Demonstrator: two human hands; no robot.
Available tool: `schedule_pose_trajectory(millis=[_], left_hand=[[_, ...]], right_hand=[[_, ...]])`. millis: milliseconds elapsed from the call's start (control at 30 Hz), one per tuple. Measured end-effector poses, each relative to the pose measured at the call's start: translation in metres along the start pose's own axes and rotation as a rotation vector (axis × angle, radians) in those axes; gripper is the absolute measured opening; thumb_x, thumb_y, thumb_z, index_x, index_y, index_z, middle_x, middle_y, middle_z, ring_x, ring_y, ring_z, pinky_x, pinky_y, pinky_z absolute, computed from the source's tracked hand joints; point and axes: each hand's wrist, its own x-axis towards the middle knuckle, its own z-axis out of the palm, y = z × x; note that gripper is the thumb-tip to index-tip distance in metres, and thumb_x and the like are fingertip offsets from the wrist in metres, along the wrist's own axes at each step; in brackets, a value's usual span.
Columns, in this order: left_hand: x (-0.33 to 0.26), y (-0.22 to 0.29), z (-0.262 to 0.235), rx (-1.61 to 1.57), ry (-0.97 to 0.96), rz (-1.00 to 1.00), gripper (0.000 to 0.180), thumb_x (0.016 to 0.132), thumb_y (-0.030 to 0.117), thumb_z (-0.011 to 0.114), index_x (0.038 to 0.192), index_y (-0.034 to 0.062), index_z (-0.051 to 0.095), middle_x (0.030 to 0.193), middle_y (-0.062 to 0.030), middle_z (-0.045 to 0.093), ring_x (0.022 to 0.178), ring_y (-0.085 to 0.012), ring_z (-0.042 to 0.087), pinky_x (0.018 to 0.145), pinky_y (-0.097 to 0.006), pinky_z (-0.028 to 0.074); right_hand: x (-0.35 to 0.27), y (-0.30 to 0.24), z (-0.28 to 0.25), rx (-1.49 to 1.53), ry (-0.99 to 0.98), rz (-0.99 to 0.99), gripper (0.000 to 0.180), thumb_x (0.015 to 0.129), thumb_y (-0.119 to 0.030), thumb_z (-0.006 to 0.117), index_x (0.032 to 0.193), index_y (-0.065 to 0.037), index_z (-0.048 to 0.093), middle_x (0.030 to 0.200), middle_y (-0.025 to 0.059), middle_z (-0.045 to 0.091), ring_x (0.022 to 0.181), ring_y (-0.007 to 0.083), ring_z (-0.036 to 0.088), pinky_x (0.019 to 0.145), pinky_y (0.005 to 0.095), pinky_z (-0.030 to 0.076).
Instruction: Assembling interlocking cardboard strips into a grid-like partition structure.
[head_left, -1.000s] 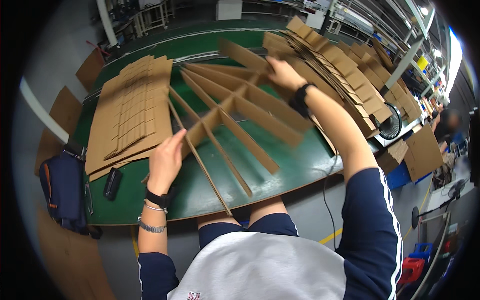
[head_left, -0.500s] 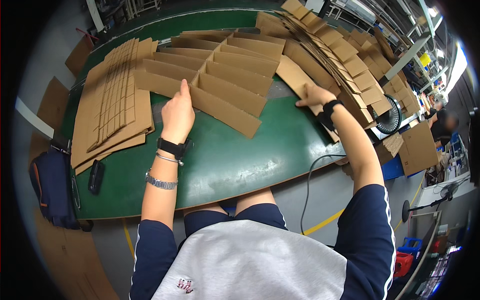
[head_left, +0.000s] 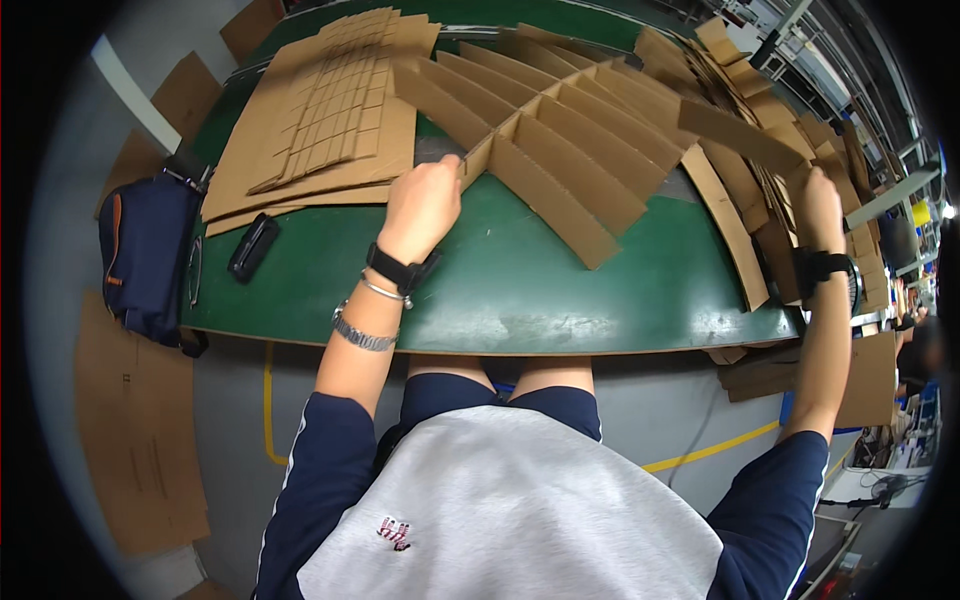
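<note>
A partly slotted cardboard divider grid (head_left: 570, 140) stands on the green table, its several cross strips fanned along one long centre strip. My left hand (head_left: 425, 205) is closed on the near end of that centre strip. Off to the right, my right hand (head_left: 820, 210) grips the end of a loose cardboard strip (head_left: 740, 135), which is raised and reaches left toward the grid's right side. Whether its far end touches the grid I cannot tell. Below it lies a flat cardboard strip (head_left: 728, 225) near the table's right end.
Flat cardboard sheets with slotted strips on top (head_left: 310, 130) lie at the left. A black case (head_left: 254, 248) and glasses (head_left: 195, 270) are near the left edge, beside a navy backpack (head_left: 150, 260). Stacked cardboard pieces (head_left: 755, 90) crowd the right.
My right hand has moved right and up from the flat strips and now holds a raised strip. My left hand has shifted to the centre strip's near end. The whole view has turned.
</note>
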Motion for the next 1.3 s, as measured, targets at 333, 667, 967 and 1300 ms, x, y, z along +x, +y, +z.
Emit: schedule_pose_trajectory(millis=[333, 667, 967, 1300], left_hand=[[0.017, 0.009, 0.024, -0.012, 0.041, 0.08, 0.011, 0.085, 0.01, 0.061, 0.087, -0.0009, 0.061, 0.074, -0.0226, 0.065, 0.072, -0.0402, 0.065, 0.066, -0.049, 0.052], [0.003, 0.011, 0.013, -0.079, 0.023, 0.049, 0.011, 0.084, 0.006, 0.059, 0.091, -0.0009, 0.063, 0.076, -0.0249, 0.065, 0.074, -0.0396, 0.066, 0.067, -0.049, 0.053], [0.005, 0.021, 0.018, -0.109, 0.017, 0.055, 0.009, 0.083, 0.004, 0.061, 0.089, -0.0024, 0.063, 0.075, -0.0254, 0.065, 0.073, -0.0402, 0.066, 0.067, -0.048, 0.053], [0.006, 0.029, 0.015, -0.077, 0.018, 0.045, 0.009, 0.083, 0.007, 0.063, 0.086, -0.0007, 0.06, 0.077, -0.0244, 0.065, 0.077, -0.0419, 0.064, 0.07, -0.05, 0.052]], right_hand=[[-0.003, -0.257, -0.063, 1.036, 0.268, -0.563, 0.044, 0.097, -0.018, 0.053, 0.137, -0.002, 0.046, 0.115, 0.0262, 0.063, 0.103, 0.0371, 0.064, 0.088, 0.0439, 0.05], [-0.045, -0.323, -0.089, 1.043, -0.233, -0.683, 0.055, 0.097, -0.01, 0.047, 0.149, -0.009, 0.029, 0.078, 0.0248, 0.065, 0.066, 0.0391, 0.064, 0.065, 0.0485, 0.051], [-0.036, -0.332, -0.076, 0.993, -0.092, -0.858, 0.061, 0.092, -0.006, 0.051, 0.15, -0.01, 0.029, 0.077, 0.0232, 0.065, 0.068, 0.0392, 0.063, 0.065, 0.0479, 0.05], [-0.035, -0.338, -0.064, 0.842, -0.238, -1.001, 0.062, 0.09, -0.009, 0.053, 0.149, -0.015, 0.034, 0.078, 0.023, 0.065, 0.071, 0.0398, 0.063, 0.067, 0.0494, 0.049]])
